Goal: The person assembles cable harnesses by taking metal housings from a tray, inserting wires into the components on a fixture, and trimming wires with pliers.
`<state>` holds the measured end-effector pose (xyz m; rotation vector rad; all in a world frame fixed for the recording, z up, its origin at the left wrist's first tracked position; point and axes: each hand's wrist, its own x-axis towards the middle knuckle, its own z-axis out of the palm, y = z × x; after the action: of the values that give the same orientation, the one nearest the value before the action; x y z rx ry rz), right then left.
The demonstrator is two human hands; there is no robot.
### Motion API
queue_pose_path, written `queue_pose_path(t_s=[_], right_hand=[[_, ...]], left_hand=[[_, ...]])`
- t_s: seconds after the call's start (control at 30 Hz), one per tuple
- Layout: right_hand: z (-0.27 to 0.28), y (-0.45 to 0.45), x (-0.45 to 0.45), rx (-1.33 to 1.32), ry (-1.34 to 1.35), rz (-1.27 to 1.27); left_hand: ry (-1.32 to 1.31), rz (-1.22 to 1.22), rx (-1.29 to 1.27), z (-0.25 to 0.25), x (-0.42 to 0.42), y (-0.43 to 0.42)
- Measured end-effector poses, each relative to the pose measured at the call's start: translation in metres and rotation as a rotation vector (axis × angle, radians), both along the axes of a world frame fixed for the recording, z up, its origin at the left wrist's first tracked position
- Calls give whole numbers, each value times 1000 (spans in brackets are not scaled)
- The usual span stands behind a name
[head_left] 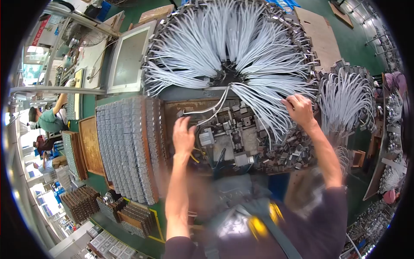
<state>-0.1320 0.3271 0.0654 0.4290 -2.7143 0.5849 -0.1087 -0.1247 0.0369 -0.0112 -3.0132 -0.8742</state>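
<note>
Over the left side of the work surface, my left hand [184, 134] has its fingers bent beside the end of a white cable [211, 109]; whether it grips anything is too small to tell. My right hand [299, 110] is at the right edge of a fan of white cables [267, 101], fingers curled in against them; what they hold is hidden. Between the hands lies a metal fixture [235, 134] with blocks and clamps. A pile of small metal parts [293, 153] is below my right hand.
A large ring of white cables [228, 34] fills the far side. Stacked trays of grey parts [125, 146] stand at the left, another cable bundle [345, 101] at the right. People [49, 121] sit in the far left background.
</note>
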Motion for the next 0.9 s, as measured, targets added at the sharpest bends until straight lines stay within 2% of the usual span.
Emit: queue_pose_path(t_s=[0.03, 0.07, 0.13, 0.17, 0.23, 0.27, 0.33, 0.37, 0.4, 0.47, 0.5, 0.53, 0.6, 0.67, 0.73, 0.77, 0.83, 0.9], right_hand=[[6, -15, 4, -101, -11, -9], [0, -25, 16, -325, -242, -93], [18, -40, 30, -1129, -1192, -319], [15, -53, 39, -1141, -1231, -275], [16, -81, 60, -1619, -1383, -338], [27, -103, 69, -1312, -1194, -387], [19, -121, 93, -947, -878, -132], [26, -122, 95, -671, -802, 20], [36, -131, 99, -667, -832, 11], [41, -133, 100, -394, -635, 259], [47, -134, 97, -425, -752, 301], [51, -136, 93, -423, -755, 311], [55, -138, 85, -263, -960, 417], [49, -141, 84, -211, -978, 422], [54, -151, 79, -255, -1105, 299], [53, -153, 76, -202, -1060, 333], [54, -160, 70, -152, -1103, 335], [46, -160, 70, -93, -1098, 373]], left_hand=[[-6, 10, 92, 7, 7, 8], [-5, -24, 152, 11, 15, 13], [1, -14, 249, 16, 33, 18], [12, 23, 301, 12, 42, 15], [-19, 119, 405, 27, 59, 3], [-43, 183, 470, 38, 66, -4], [68, 247, 446, 53, 77, -36], [126, 278, 430, 66, 82, -55], [168, 371, 421, 76, 87, -76], [279, 513, 248, 94, 98, -131], [322, 607, 231, 98, 106, -162], [409, 645, 183, 95, 115, -204], [429, 742, 103, 103, 130, -283], [420, 855, 26, 98, 150, -366], [310, 926, 143, 86, 175, -442], [307, 932, 145, 81, 184, -469], [4, 1111, 493, 78, 187, -496], [-39, 1137, 603, 72, 188, -500]])
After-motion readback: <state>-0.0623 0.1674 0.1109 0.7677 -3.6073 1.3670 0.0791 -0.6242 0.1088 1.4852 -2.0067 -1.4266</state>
